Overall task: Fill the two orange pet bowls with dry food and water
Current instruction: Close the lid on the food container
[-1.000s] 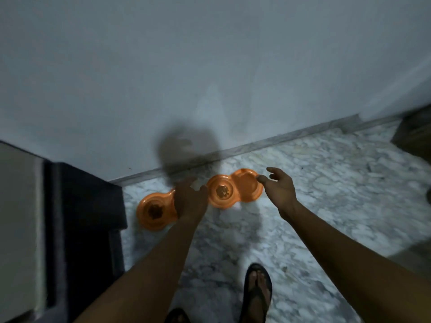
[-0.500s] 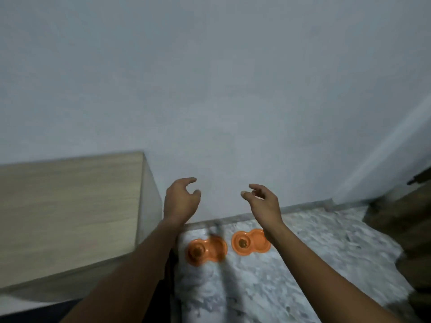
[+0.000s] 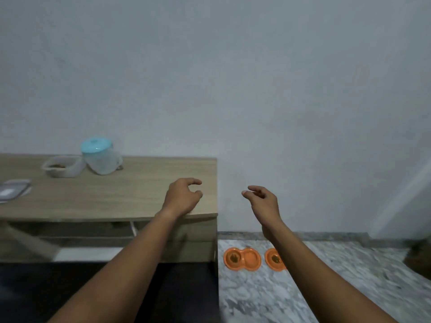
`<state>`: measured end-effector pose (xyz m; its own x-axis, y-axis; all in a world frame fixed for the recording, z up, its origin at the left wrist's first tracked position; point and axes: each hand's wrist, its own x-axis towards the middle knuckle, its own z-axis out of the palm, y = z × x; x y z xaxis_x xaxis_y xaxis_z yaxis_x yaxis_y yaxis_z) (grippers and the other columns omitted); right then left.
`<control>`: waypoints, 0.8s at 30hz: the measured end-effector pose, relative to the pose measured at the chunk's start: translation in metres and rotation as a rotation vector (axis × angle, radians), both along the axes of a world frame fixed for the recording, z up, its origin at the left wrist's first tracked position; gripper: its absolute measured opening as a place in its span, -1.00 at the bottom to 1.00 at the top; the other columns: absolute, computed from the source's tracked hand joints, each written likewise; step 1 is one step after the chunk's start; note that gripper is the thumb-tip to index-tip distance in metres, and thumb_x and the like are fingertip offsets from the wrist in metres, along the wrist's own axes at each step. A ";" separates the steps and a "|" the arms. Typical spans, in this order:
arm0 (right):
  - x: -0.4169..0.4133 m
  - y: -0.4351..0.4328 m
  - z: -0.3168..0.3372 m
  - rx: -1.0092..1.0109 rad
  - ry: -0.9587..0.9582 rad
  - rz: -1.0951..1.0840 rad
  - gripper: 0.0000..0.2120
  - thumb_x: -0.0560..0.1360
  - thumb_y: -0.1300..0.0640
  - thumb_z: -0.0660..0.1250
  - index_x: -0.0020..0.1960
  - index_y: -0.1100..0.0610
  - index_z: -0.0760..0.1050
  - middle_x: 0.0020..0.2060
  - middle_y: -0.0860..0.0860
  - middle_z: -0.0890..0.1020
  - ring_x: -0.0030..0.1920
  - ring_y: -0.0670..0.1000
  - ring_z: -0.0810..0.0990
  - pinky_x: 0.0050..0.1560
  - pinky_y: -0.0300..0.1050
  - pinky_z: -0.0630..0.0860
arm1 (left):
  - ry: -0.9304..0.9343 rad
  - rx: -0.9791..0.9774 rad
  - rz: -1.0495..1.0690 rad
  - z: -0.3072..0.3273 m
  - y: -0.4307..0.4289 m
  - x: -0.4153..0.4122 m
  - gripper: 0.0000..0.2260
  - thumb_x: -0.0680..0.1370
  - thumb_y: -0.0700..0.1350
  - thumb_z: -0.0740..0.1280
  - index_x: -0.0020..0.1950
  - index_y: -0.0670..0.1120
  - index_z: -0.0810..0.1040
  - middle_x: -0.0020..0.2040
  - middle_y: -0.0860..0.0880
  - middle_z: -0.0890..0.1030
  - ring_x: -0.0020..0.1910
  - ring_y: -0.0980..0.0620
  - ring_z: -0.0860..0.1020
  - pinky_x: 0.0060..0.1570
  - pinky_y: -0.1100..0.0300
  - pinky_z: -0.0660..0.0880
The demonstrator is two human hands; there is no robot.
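Two orange double pet bowls lie on the marble floor by the wall. The left bowl (image 3: 242,258) shows brown dry food in its left cup. Of the right bowl (image 3: 273,259), one cup with food shows and my right forearm hides the rest. My left hand (image 3: 182,197) hovers over the wooden cabinet's right end, fingers curled apart, holding nothing. Out in front of the wall my right hand (image 3: 262,201) is also held up, with nothing in it. On the cabinet stand a clear jug with a light blue lid (image 3: 100,156) and an open white container with brown food (image 3: 62,166).
The wooden cabinet (image 3: 112,194) fills the left side, with open shelves below its top. A grey lid (image 3: 12,190) lies at its left edge. A plain wall rises behind. A dark object (image 3: 418,257) sits on the floor at the far right.
The view has risen from close over the bowls to standing height. Both hands lifted away from the bowls, and the cabinet top with the jug and container came into sight.
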<state>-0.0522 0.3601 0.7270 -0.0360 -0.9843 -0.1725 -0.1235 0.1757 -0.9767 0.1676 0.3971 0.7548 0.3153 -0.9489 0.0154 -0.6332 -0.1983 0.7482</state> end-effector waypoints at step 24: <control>0.412 0.085 0.012 -0.014 -0.024 0.069 -0.73 0.48 0.10 0.48 0.17 0.10 0.63 0.06 0.03 0.68 0.10 0.00 0.62 0.05 -0.15 0.47 | -0.037 -0.040 -0.028 0.018 0.088 0.396 -0.70 0.47 -0.08 0.41 0.21 0.04 0.62 0.24 -0.01 0.59 0.03 0.10 0.47 0.04 0.21 0.36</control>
